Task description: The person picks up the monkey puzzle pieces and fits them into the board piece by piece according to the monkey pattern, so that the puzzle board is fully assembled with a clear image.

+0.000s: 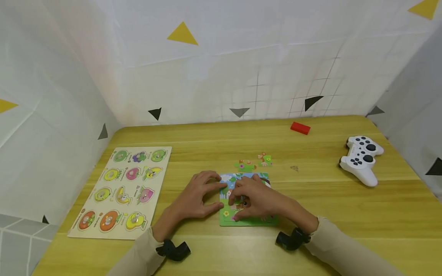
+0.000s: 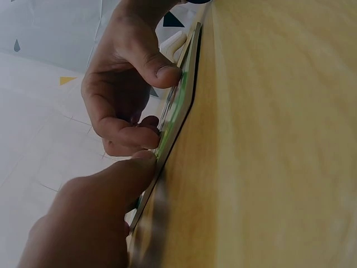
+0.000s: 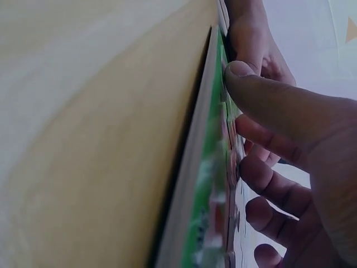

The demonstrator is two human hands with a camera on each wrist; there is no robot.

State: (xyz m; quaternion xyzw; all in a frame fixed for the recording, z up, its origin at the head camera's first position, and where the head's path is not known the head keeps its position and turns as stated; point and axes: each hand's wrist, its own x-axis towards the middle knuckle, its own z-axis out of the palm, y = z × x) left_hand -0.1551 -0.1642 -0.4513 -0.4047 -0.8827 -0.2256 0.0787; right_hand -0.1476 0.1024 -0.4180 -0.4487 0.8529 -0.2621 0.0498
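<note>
A jigsaw puzzle board (image 1: 226, 220) with a green border and a picture of animals lies flat on the wooden table. At its left edge my left hand (image 1: 200, 195) touches it with thumb and forefinger apart. Over the picture bends my right hand (image 1: 257, 197), its thumb (image 3: 241, 69) and fingertips resting on the pieces, spread apart; it covers much of the puzzle. In the right wrist view, some puzzle pieces (image 3: 231, 167) sit slightly proud of the green board. Beyond the far edge lie two loose puzzle pieces, one wider (image 1: 246, 166) and one smaller (image 1: 265, 159).
A wooden fruit peg board (image 1: 114, 203) lies on the left of the table (image 1: 214, 253). To the right is a white game controller (image 1: 360, 159). A red block (image 1: 300, 128) lies near the back edge, in front of a white patterned cloth (image 1: 214, 84).
</note>
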